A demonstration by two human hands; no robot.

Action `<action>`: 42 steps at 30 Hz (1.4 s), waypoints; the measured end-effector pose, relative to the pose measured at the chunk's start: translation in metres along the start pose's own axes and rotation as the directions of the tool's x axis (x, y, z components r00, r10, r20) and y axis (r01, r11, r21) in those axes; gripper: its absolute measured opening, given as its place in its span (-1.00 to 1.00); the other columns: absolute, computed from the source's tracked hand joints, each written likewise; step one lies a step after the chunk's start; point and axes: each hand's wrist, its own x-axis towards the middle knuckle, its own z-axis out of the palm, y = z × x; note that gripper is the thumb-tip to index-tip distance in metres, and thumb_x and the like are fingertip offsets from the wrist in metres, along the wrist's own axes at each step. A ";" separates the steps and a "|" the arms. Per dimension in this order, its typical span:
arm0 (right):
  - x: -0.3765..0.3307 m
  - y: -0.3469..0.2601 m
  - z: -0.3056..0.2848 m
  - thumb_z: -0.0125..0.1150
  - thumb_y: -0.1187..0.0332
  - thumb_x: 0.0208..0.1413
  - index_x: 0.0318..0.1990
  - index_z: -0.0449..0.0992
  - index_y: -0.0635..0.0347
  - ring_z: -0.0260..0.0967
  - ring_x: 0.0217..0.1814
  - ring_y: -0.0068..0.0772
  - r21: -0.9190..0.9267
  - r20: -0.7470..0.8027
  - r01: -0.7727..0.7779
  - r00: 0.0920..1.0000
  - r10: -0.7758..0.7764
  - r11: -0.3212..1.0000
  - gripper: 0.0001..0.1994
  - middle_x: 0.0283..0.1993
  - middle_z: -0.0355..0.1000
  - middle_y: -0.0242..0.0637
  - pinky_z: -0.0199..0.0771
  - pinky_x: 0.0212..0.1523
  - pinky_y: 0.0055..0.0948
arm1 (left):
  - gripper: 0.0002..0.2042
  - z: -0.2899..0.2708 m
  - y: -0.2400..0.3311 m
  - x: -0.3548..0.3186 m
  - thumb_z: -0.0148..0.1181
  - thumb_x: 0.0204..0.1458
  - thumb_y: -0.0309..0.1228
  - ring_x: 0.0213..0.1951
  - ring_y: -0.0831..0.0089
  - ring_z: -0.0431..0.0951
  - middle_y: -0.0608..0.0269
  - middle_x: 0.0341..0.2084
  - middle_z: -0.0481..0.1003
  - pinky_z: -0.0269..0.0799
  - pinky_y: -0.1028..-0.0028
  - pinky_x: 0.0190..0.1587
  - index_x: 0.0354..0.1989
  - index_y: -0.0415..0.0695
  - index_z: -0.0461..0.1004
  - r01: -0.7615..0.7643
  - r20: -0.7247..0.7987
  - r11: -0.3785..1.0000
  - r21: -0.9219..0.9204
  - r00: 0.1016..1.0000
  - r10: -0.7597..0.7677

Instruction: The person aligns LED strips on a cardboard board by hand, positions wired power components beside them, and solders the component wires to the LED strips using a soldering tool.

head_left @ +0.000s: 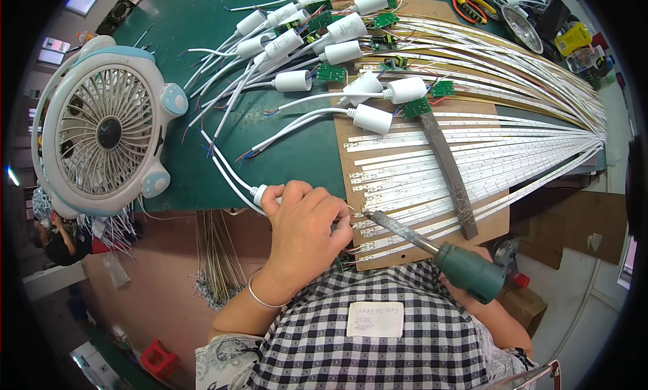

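My left hand (pixel 304 218) is closed over a white plastic end cap (pixel 259 195), which trails two white cables to the left. A thin wire (pixel 350 208) shows by its fingertips, at the ends of the white LED strips (pixel 466 167). My right hand (pixel 462 292), largely hidden behind the handle, grips a soldering iron (pixel 466 272) with a thick green handle. The iron's tip points left and meets a strip end beside my left fingers. Under the strips lies a brown board (pixel 349 164), and a dark bar (pixel 449 177) rests across them.
More white end caps (pixel 293 81) with cables and green circuit boards (pixel 331 72) crowd the green table (pixel 270 147). A white-and-blue fan (pixel 108 133) stands at the left. Orange-handled pliers (pixel 469 9) and a metal dish (pixel 522 29) lie at the back right.
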 end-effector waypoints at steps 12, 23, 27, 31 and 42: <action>-0.006 0.016 -0.010 0.31 0.16 -0.01 -0.18 0.49 0.27 0.41 -0.56 -0.46 0.742 -0.068 -0.270 0.880 0.469 0.614 -0.63 -0.39 0.47 -0.30 0.38 -0.51 -0.52 | -0.90 0.009 0.015 0.015 0.27 -0.29 -0.45 -0.25 0.39 0.36 0.49 -0.56 0.42 -0.01 0.22 -0.02 -0.60 0.00 0.46 -0.014 0.018 1.000 -0.018 1.000 0.014; 0.106 0.087 -0.197 0.12 0.32 0.18 0.02 0.41 0.33 0.45 -0.46 -0.50 0.523 -0.797 0.304 0.506 0.330 0.796 -0.68 -0.08 0.51 -0.18 0.45 -0.50 -0.55 | -0.91 0.009 0.036 0.025 0.24 -0.31 -0.49 -0.28 0.38 0.34 0.46 -0.57 0.40 0.00 0.25 -0.03 -0.61 -0.03 0.45 0.008 0.018 0.998 0.054 1.000 -0.009; 0.163 0.179 -0.234 0.31 0.13 0.01 -0.05 0.47 0.14 0.40 -0.56 -0.49 0.525 -0.811 0.055 0.335 0.480 0.849 -0.60 -0.38 0.48 -0.28 0.37 -0.59 -0.48 | -0.92 0.005 0.045 0.027 0.23 -0.31 -0.49 -0.28 0.38 0.34 0.45 -0.58 0.40 0.01 0.26 -0.04 -0.62 -0.03 0.45 0.005 0.017 0.998 0.063 1.000 -0.006; 0.192 0.217 -0.215 0.38 0.24 -0.05 -0.06 0.40 0.23 0.37 -0.62 -0.52 0.559 -0.687 -0.141 0.474 0.551 0.817 -0.57 -0.31 0.45 -0.32 0.36 -0.62 -0.51 | -0.91 0.004 0.041 0.019 0.24 -0.29 -0.48 -0.28 0.38 0.34 0.45 -0.57 0.40 0.00 0.25 -0.03 -0.61 -0.02 0.45 0.012 0.041 0.998 0.055 0.999 -0.014; 0.042 0.044 -0.121 0.09 0.31 0.16 0.09 0.41 0.39 0.36 -0.51 -0.56 0.331 -0.537 -0.072 0.805 0.250 0.941 -0.60 -0.07 0.49 -0.21 0.31 -0.56 -0.61 | -0.92 -0.007 0.000 -0.005 0.28 -0.19 -0.41 -0.23 0.37 0.37 0.46 -0.49 0.40 0.02 0.13 0.02 -0.51 0.03 0.48 -0.001 0.047 1.000 0.013 0.999 0.001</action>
